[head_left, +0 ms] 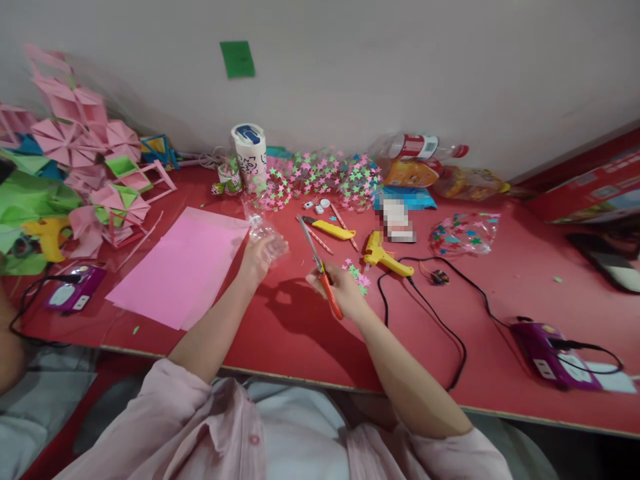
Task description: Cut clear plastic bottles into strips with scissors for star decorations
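Note:
My left hand (257, 259) is closed around a see-through plastic bottle piece (273, 241), its narrow end pointing toward the wall. Pink paper sheets (183, 263) lie on the table just left of that hand. In my right hand (345, 290) is a pair of scissors (330, 292) with orange handles, the metal blades pointing up and to the left. The blades are apart from the plastic piece. Beside my right hand lies a small heap of pink and green paper stars (356, 275). A yellow box cutter (333, 229) and pink patterned sticks (345, 225) rest beyond the scissors.
A yellow glue gun (387, 257) trails a black cord to a purple power strip (555, 353). Star-covered plastic bottles (320, 175), a white tumbler (250, 157) and drink bottles (420, 147) line the wall. Folded paper models (75, 133) are piled left, near another person's arm (10, 340).

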A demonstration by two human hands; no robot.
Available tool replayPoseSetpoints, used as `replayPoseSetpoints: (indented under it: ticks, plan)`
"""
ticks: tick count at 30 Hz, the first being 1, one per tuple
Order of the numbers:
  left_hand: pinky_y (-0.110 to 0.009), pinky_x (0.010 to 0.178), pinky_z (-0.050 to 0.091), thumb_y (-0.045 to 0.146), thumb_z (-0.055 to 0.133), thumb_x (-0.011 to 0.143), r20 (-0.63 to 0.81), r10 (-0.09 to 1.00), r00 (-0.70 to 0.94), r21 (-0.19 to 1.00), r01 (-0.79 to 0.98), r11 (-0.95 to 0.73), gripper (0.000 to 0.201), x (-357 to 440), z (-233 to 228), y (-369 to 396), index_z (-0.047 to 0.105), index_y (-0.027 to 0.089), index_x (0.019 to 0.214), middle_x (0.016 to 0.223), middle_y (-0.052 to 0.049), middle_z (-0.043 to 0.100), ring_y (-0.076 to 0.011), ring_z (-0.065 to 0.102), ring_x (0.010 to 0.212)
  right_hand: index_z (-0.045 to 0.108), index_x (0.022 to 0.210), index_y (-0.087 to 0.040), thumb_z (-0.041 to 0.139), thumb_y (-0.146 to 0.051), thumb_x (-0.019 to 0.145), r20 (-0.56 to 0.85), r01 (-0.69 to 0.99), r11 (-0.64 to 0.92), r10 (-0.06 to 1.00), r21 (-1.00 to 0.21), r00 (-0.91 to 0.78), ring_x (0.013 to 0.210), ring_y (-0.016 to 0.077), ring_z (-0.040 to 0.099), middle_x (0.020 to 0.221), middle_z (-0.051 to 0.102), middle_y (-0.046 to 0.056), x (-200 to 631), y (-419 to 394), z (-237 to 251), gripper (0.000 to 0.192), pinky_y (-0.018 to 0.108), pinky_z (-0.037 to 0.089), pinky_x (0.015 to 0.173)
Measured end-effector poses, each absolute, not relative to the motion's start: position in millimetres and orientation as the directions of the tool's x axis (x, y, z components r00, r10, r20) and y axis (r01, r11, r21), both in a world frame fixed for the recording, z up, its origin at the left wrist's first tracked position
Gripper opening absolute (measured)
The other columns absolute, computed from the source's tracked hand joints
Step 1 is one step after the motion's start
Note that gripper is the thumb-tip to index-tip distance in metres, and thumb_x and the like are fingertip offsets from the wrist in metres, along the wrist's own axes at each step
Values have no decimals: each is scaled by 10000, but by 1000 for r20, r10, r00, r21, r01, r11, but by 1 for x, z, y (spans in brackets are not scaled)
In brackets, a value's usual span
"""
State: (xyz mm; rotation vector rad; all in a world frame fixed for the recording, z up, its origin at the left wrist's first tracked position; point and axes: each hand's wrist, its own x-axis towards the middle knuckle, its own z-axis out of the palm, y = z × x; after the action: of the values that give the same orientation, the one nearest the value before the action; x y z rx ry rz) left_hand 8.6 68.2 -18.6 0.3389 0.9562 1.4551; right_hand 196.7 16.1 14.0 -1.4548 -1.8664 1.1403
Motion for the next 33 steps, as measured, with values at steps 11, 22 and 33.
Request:
replayPoseSetpoints:
  ticks: [11,22,33]
  plan:
    - [-342,815,541,144,611,676,-251,908,-335,729,-683,-50,160,-4,-12,69,547,187,816,676,10,678,-148,689,682,437,591,-214,538,-703,762,-427,689,18,773,-724,-469,401,118,466,413,437,-56,201,12,33,529,258,364,515]
    - [-305,777,543,161,649,673,-192,908,-372,733,-669,-119,171,1,-17,70,536,187,798,649,26,663,-134,681,663,511,658,-200,562,-670,766,-469,637,-99,764,-765,-444,349,103,443,396,438,-71,198,8,26,485,240,372,442]
    - [-304,780,537,215,683,698,-150,922,-357,763,-635,-122,207,12,-17,64,524,221,829,652,48,640,-143,687,711,529,709,-189,539,-672,782,-487,542,-195,737,-817,-469,328,91,451,390,444,-79,191,6,17,489,210,344,407]
